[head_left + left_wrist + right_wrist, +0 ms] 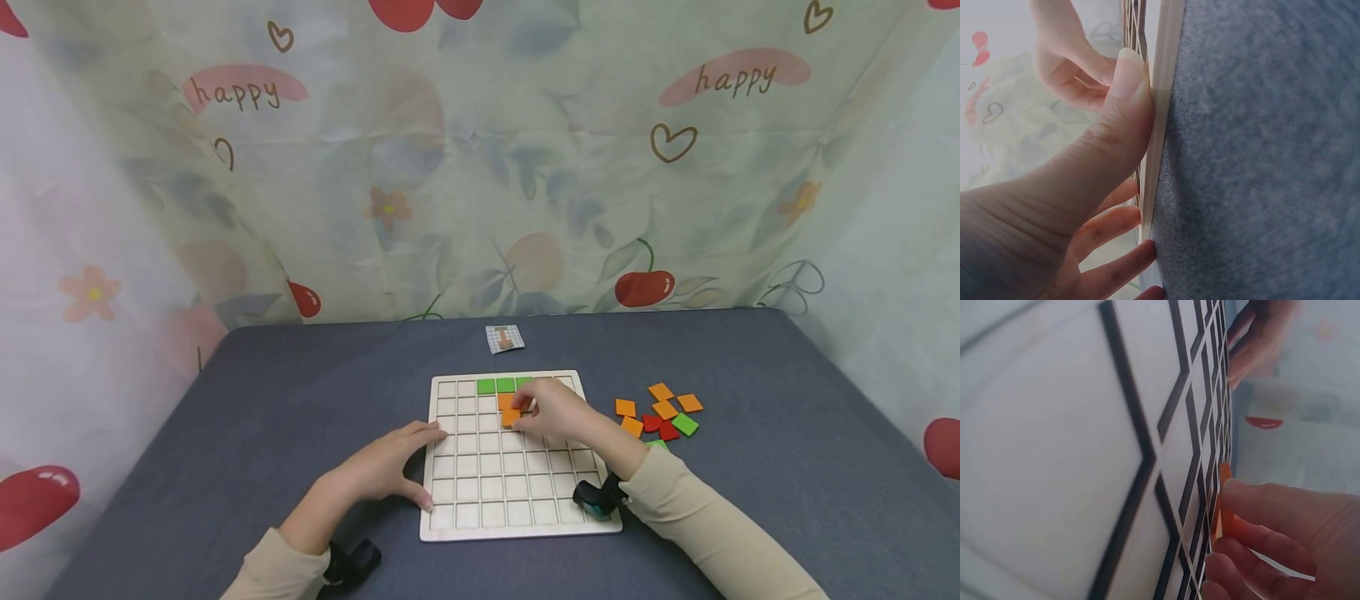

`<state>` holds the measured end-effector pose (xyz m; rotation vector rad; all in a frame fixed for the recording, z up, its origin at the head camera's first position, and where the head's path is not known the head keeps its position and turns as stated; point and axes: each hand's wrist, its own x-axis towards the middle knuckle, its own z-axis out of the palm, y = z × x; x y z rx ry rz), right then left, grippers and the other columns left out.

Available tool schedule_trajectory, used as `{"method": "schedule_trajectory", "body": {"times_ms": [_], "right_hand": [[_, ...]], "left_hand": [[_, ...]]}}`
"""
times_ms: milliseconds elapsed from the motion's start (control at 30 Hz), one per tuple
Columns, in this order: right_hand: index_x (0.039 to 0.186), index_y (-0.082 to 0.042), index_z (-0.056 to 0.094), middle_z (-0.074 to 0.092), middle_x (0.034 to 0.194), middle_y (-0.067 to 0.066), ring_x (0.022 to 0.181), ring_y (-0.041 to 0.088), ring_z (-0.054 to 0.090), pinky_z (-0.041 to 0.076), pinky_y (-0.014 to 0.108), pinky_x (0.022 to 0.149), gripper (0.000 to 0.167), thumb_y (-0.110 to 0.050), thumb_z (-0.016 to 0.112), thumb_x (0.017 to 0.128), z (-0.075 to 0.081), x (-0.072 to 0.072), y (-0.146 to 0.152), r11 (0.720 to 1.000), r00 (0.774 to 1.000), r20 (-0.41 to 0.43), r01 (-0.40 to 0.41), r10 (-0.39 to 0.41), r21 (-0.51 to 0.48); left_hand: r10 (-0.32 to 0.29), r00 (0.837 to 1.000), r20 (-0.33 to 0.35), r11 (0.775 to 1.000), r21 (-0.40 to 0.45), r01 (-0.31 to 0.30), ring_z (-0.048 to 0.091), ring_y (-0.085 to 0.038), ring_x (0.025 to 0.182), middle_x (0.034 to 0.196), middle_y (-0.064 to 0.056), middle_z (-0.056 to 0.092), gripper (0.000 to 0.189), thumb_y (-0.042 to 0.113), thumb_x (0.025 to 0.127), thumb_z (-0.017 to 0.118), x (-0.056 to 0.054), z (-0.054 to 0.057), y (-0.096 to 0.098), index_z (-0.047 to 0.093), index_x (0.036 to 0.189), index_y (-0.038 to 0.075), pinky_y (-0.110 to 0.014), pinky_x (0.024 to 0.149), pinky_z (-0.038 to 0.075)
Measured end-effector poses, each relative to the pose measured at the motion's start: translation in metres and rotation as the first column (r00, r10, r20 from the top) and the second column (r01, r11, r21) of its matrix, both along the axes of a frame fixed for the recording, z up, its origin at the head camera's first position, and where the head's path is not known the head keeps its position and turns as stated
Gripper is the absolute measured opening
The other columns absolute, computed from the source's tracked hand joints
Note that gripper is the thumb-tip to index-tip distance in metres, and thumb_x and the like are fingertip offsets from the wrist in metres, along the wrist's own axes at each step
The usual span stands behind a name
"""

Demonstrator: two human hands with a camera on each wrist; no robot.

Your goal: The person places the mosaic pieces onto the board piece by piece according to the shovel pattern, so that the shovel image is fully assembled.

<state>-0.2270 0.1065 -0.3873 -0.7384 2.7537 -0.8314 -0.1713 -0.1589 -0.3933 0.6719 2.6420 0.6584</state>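
Observation:
A white grid board [491,487] lies on the table, with several green tiles [486,387] in its far row and an orange tile [505,401] below them. My right hand [553,410] pinches another orange tile [511,418] between thumb and fingers over the board's upper middle. In the right wrist view this tile [1227,503] stands on edge, close to the grid. At the board's left edge, my left hand [384,462] rests with thumb and fingers spread. Up close in the left wrist view, the left thumb [1116,119] lies along the board's rim.
Right of the board lie loose orange tiles [626,407], red tiles [652,424] and a green tile [686,425], some overlapping. A small printed card [505,338] lies beyond the board. Patterned cloth [472,183] hangs behind the dark table [322,383].

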Motion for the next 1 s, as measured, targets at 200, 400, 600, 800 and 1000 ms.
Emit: {"method": "schedule_trajectory", "body": {"times_ms": [200, 400, 600, 800, 1000], "right_hand": [[0.096, -0.007, 0.069, 0.068, 0.091, 0.003, 0.073, 0.01, 0.056, 0.047, 0.025, 0.068, 0.019, -0.015, 0.074, 0.079, 0.0003, 0.0003, -0.0006, 1.0, 1.0, -0.01, -0.009, 0.009, 0.015], [0.096, -0.007, 0.069, 0.068, 0.089, 0.004, 0.075, 0.011, 0.056, 0.047, 0.026, 0.069, 0.018, -0.013, 0.073, 0.079, 0.0009, 0.0012, -0.002, 1.0, 1.0, -0.02, -0.018, 0.018, 0.024], [0.094, -0.008, 0.068, 0.065, 0.086, 0.002, 0.074, 0.011, 0.054, 0.045, 0.025, 0.068, 0.017, -0.014, 0.073, 0.079, 0.0009, 0.0018, -0.0038, 0.999, 1.0, -0.007, -0.004, 0.004, 0.033], [0.095, -0.008, 0.068, 0.064, 0.085, 0.002, 0.073, 0.01, 0.053, 0.045, 0.024, 0.068, 0.018, -0.013, 0.073, 0.079, 0.0011, 0.0013, -0.0037, 1.0, 1.0, -0.005, -0.013, 0.013, 0.026], [0.097, -0.009, 0.069, 0.065, 0.087, 0.003, 0.074, 0.011, 0.055, 0.046, 0.025, 0.068, 0.017, -0.014, 0.071, 0.081, 0.0031, -0.0001, 0.002, 1.0, 1.0, 0.015, -0.012, 0.012, 0.003]], "left_hand": [[-0.006, 1.0, -0.008, 1.0, 0.008, 0.006, 0.042, -0.036, 0.13, 0.142, -0.016, 0.042, 0.091, 0.036, 0.061, 0.084, 0.0001, -0.0013, -0.0004, 0.044, 0.138, 0.006, -0.052, 0.103, 0.036], [-0.002, 1.0, -0.004, 1.0, 0.005, 0.002, 0.041, -0.035, 0.13, 0.142, -0.016, 0.042, 0.091, 0.037, 0.061, 0.084, -0.0004, -0.0018, -0.0007, 0.044, 0.138, 0.007, -0.052, 0.104, 0.036], [0.002, 1.0, 0.003, 1.0, 0.004, -0.002, 0.041, -0.036, 0.131, 0.143, -0.017, 0.041, 0.092, 0.037, 0.061, 0.084, -0.0003, -0.001, -0.0004, 0.044, 0.138, 0.007, -0.053, 0.103, 0.036], [0.002, 1.0, 0.001, 1.0, 0.005, -0.002, 0.041, -0.035, 0.131, 0.143, -0.016, 0.041, 0.092, 0.036, 0.06, 0.084, -0.0006, -0.0016, -0.0006, 0.044, 0.138, 0.007, -0.053, 0.104, 0.036], [0.005, 1.0, 0.001, 1.0, 0.004, -0.005, 0.04, -0.035, 0.131, 0.143, -0.016, 0.041, 0.092, 0.036, 0.06, 0.084, -0.0004, -0.0014, -0.0006, 0.044, 0.138, 0.007, -0.053, 0.104, 0.035]]}}
